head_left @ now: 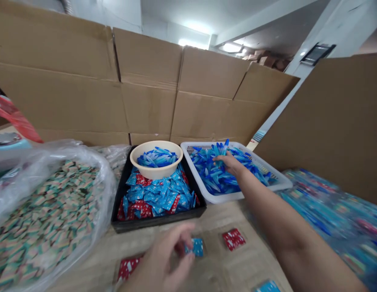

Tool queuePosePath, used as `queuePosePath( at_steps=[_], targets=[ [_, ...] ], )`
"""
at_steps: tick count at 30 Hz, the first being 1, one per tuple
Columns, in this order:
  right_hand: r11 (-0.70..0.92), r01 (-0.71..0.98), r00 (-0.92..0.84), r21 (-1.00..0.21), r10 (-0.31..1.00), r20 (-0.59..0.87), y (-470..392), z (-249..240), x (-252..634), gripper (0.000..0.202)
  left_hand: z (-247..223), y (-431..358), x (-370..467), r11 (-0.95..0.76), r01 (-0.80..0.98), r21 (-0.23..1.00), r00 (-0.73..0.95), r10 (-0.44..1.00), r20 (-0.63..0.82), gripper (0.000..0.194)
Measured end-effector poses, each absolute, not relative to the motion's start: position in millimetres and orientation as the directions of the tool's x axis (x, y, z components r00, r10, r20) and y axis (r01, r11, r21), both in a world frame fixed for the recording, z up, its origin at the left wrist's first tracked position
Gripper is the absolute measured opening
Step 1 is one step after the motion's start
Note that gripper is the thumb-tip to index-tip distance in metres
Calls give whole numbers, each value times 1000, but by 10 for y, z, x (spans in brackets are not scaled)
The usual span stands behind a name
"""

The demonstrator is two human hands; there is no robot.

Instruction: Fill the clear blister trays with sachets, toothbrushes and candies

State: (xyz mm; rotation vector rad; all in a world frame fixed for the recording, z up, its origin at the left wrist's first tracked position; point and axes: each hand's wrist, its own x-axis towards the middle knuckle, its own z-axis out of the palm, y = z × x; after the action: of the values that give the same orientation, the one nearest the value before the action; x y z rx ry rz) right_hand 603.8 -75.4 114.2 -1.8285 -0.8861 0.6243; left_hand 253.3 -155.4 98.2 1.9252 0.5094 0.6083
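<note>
Cardboard [152, 107] behind; right grip [231, 163] among blue pieces [210, 176], left grip [166, 255] at blue packet [198, 247]; both holds unclear.

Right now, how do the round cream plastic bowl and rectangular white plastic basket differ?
The bowl is smaller, the basket larger and slotted. The bowl sits in a black rectangular tray; the basket stands beside that tray. The right hand is at the basket, not the bowl. Both hold blue pointed pieces.

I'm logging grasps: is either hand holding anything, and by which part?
Cannot tell: the right hand is among blue pieces, the blurred left hand at a blue packet.
</note>
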Motion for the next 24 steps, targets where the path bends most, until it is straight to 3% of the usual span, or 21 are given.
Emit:
queuePosePath(
  at_steps=[2,4,6,9,12,15,18,24],
  targets=[
    [-183,184,518,-966,853,-63,-965,1323,5883,17,1110,-1499,2843,-131,31,991,721,689,69,33],
    [-125,45,379,-991,920,-99,-1218,1457,5604,12,1239,-1445,3139,158,-106,982,648,760,-52,43],
    [-114,-31,246,-993,962,-118,-1505,1490,5205,16,1325,-1439,3346,384,-288,877,639,759,-123,49],
    [-51,113,275,-992,961,-18,-1951,1315,4497,34,1289,-1598,3404,584,-429,689,688,705,-169,38],
    [-5,320,396,-948,909,128,-2348,982,3891,31,1066,-1911,3194,692,-445,568,621,696,-360,25],
    [-71,264,447,-962,893,57,-2660,668,3539,25,803,-2219,2889,723,-443,529,518,689,-508,19],
    [-123,193,488,-974,873,-13,-2887,483,3399,23,628,-2446,2649,683,-413,603,416,730,-542,16],
    [-209,-53,184,-976,959,-215,-3216,406,3471,25,519,-2657,2357,655,-195,730,536,695,-480,13]
  ],
)
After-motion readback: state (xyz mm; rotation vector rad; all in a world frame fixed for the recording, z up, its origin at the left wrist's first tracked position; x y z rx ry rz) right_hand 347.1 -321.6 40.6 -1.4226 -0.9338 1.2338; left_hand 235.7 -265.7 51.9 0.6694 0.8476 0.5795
